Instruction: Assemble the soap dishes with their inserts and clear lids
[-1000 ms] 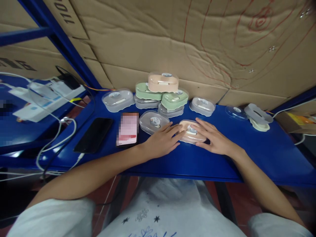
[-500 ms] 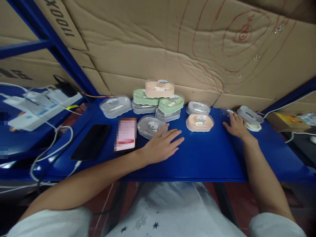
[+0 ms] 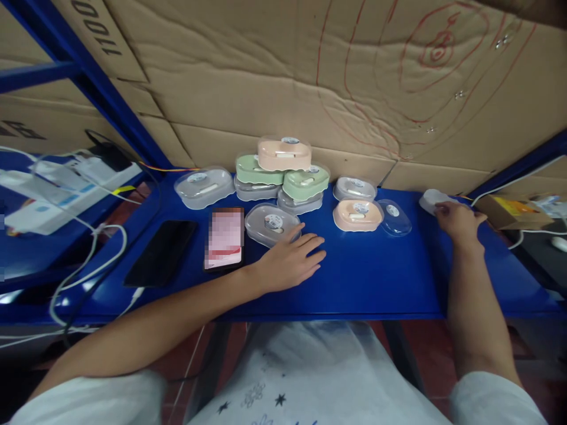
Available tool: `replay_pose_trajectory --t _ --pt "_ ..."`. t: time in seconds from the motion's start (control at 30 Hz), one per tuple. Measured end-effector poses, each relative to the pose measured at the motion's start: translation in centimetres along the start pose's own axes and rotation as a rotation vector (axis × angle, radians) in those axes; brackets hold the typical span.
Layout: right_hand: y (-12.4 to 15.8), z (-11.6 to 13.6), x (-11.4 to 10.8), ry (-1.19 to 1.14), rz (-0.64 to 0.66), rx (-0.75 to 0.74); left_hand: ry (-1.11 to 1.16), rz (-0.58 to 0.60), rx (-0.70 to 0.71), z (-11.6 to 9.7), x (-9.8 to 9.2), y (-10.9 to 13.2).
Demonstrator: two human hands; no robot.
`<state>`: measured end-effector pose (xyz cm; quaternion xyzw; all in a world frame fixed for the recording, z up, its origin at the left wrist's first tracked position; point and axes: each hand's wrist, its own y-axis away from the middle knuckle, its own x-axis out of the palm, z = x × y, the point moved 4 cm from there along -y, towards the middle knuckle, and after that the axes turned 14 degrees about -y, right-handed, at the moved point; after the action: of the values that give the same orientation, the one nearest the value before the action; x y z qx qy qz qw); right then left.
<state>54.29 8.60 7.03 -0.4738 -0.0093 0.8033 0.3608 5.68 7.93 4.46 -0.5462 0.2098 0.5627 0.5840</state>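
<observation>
My left hand point(image 3: 290, 260) lies flat with fingers spread, its thumb side at the near edge of a grey soap box point(image 3: 266, 223) with a clear lid. At the right end of the table, my right hand point(image 3: 459, 221) has its fingers closed at the near edge of a light grey soap box part point(image 3: 430, 200), partly hiding it. A loose clear lid point(image 3: 393, 218) rests beside a peach soap box point(image 3: 357, 217). Another grey soap box point(image 3: 354, 189) stands behind the peach one.
Green, grey and peach soap boxes form a stack point(image 3: 283, 156) against the cardboard wall point(image 3: 230, 94). One more grey box point(image 3: 204, 188) sits left of it. Two phones, one lit point(image 3: 224, 239), one dark point(image 3: 159, 254), lie on the blue table point(image 3: 354, 283). White cables point(image 3: 95, 268) run at left.
The loose clear lid has shifted left, next to the peach box. My right hand has moved right, from the lid to the grey part. My left hand stays in place.
</observation>
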Motion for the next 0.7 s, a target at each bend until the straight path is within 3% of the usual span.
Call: replay_pose_trajectory --t 0.17,0.23,0.27,0.33,0.4,0.47,0.57,0.63,0.7 --pt "1.4 4.3 -2.2 -0.273 0.005 -0.058 0.029 -0.046 0.012 0.0 -0.5 -0.2" --pt "3.5 6.7 -2.4 -0.436 0.089 -0.092 0.042 -0.082 0.002 0.0 -0.8 -0.1" --pt "4.9 8.1 -2.0 -0.526 0.173 -0.097 0.041 -0.103 0.003 0.0 -1.0 0.0" --pt "8.4 10.9 0.2 -0.817 0.488 -0.012 0.022 -0.149 0.019 -0.1 -1.4 0.2" --pt "12.5 13.8 3.1 -0.870 0.845 0.060 -0.008 -0.183 0.064 -0.4 -1.8 0.3" --pt "15.6 16.2 5.4 -0.820 1.012 0.020 -0.028 -0.201 0.124 -0.7 -1.9 0.3" --pt "17.2 18.2 6.5 -0.705 0.930 -0.269 -0.035 -0.169 0.209 -1.1 -1.4 0.1" --pt "15.9 17.9 5.7 -0.555 0.738 -0.464 -0.019 -0.111 0.235 -1.1 -0.8 -0.1" --pt "12.7 15.7 4.1 -0.337 0.466 -0.497 0.011 -0.067 0.236 -1.1 -0.3 -0.1"
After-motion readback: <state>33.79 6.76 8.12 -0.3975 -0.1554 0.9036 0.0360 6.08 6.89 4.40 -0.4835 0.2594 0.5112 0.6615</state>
